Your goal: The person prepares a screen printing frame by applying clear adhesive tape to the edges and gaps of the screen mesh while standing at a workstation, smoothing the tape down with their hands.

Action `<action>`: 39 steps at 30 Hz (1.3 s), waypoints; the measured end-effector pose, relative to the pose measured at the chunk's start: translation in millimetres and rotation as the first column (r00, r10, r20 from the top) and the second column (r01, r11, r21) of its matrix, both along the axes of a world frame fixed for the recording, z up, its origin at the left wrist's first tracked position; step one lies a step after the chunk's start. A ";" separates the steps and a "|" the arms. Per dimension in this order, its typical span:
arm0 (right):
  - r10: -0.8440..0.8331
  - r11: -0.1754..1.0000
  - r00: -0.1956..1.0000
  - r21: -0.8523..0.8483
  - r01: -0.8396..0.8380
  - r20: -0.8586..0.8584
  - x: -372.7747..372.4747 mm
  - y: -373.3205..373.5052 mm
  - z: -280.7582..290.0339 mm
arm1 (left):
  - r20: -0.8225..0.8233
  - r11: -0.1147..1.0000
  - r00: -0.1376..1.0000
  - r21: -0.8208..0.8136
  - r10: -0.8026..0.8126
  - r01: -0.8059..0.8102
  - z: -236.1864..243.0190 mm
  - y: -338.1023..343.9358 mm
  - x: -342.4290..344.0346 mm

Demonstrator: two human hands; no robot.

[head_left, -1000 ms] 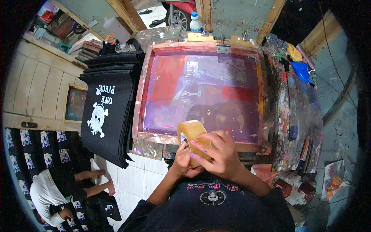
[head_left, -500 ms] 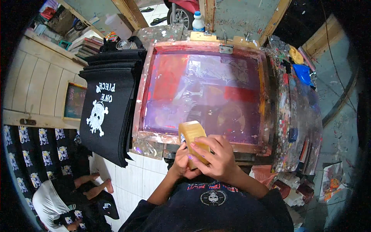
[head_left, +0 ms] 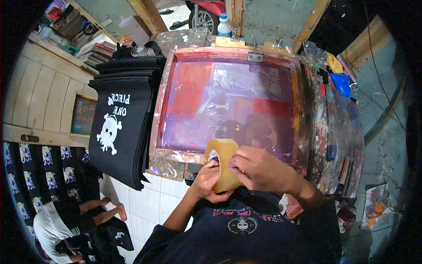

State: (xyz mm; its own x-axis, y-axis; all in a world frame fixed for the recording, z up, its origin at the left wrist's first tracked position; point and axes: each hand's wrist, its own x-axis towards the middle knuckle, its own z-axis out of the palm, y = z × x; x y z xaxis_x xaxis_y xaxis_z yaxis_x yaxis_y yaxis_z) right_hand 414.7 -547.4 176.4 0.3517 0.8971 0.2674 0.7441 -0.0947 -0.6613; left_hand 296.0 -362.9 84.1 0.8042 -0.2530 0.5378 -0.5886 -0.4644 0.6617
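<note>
A wide roll of yellowish clear packing tape (head_left: 223,160) is held in front of my chest, over the near edge of a screen printing frame (head_left: 172,152). My left hand (head_left: 209,181) grips the roll from the left and below, with fingers in its core. On the roll's right side, my right hand (head_left: 259,169) has its fingers pinched together at the tape's outer surface. Whether a tape end sits between those fingertips is too small to make out. The frame's purple mesh (head_left: 193,127) has red patches and pale printed designs.
Left of the frame lies a stack of black fabric pieces (head_left: 132,101) with white skull prints. A white bottle with a blue cap (head_left: 224,25) stands behind it, near a metal hinge clamp (head_left: 255,56). At lower left, a person (head_left: 57,229) bends over printed black cloth.
My right hand has moved right, from lying across the roll to pinching at its side. The roll has turned slightly, showing more of its core. The person at lower left has shifted.
</note>
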 end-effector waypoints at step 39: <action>-0.258 0.921 0.830 -0.387 0.056 -0.494 367.1 16.5 -14.3 | -0.903 0.872 0.009 0.411 0.429 -0.265 154.0 147.0 66.5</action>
